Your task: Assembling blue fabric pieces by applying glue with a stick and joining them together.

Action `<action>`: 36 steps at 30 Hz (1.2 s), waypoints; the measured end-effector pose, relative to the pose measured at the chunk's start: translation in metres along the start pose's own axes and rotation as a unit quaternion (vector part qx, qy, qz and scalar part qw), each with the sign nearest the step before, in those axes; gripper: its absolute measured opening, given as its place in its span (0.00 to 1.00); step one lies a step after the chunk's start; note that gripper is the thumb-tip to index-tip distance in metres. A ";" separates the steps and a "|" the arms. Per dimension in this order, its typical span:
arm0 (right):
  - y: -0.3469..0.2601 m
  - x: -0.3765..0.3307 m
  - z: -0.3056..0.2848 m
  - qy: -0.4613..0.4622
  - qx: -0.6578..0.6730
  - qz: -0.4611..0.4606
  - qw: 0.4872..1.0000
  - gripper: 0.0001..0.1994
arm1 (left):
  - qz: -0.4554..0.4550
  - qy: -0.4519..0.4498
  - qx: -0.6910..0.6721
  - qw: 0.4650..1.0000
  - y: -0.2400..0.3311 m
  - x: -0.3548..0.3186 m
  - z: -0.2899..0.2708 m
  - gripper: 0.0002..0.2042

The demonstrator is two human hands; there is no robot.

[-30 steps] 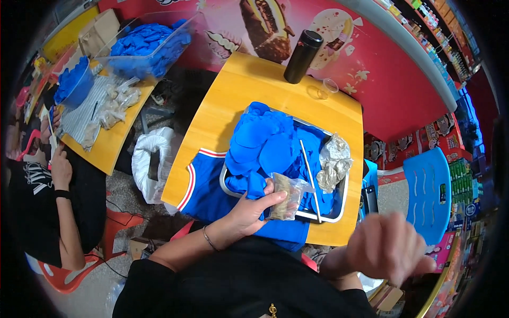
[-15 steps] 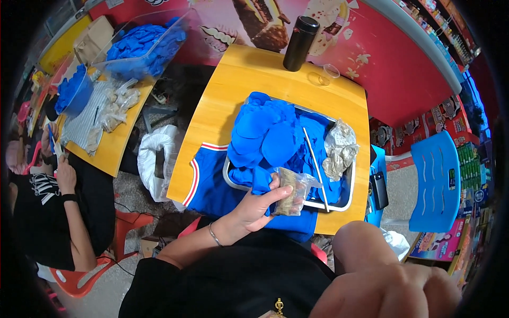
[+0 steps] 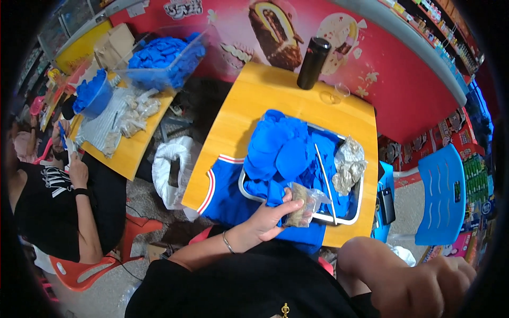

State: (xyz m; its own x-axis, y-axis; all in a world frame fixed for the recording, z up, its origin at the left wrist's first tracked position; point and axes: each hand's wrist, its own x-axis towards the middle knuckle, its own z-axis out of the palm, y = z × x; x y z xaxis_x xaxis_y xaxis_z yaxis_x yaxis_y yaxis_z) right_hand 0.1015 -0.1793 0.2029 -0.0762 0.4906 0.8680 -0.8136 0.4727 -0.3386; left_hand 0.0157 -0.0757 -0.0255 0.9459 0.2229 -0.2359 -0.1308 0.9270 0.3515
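Observation:
My left hand [image 3: 265,220] is closed on a small clear plastic packet [image 3: 303,211] with brownish-green filling, its thumb across the front. A piece of blue cloth [image 3: 274,194] lies against the same hand; whether it is gripped too is unclear. Beyond them, a white-rimmed tray [image 3: 339,219] bears a heap of blue cloth pieces [image 3: 291,160], a thin white stick [image 3: 324,177] and crumpled clear packets [image 3: 347,172]. Large and close at the lower right, my right hand [image 3: 416,286] is raised off the table with its fingers curled; anything inside them is hidden.
On the yellow table [image 3: 238,106] stand a black flask [image 3: 314,62] and a clear cup [image 3: 339,93]; a blue jersey [image 3: 225,199] lies under the tray. A blue chair [image 3: 441,193] stands right. Leftward are a white sack [image 3: 165,172], a second table [image 3: 127,168] and a seated person [image 3: 47,212].
The view has shifted, so the table and tray appear slightly lower and further right. My left hand keeps the packet. My right hand stays raised and curled, a little further right in the picture.

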 end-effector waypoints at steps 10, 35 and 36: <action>0.006 -0.008 0.026 0.195 -0.101 -0.118 0.968 0.08 | -0.001 0.022 0.024 0.999 -0.007 -0.005 0.000 0.08; -0.015 -0.093 -0.047 0.186 -0.471 0.133 0.852 0.39 | -0.004 -0.034 0.030 0.999 0.008 -0.023 0.016 0.14; -0.009 -0.087 -0.063 0.137 -0.665 0.211 0.703 0.48 | 0.021 -0.013 0.037 0.999 0.010 -0.023 0.016 0.14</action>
State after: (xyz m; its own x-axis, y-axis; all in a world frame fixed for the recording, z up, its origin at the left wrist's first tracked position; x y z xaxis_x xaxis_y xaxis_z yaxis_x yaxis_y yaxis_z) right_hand 0.1517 -0.1796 0.1076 0.1121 0.8292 0.5476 0.5209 0.4203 -0.7430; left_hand -0.0020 -0.0765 -0.0020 0.9473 0.2531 -0.1965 -0.1495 0.8915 0.4276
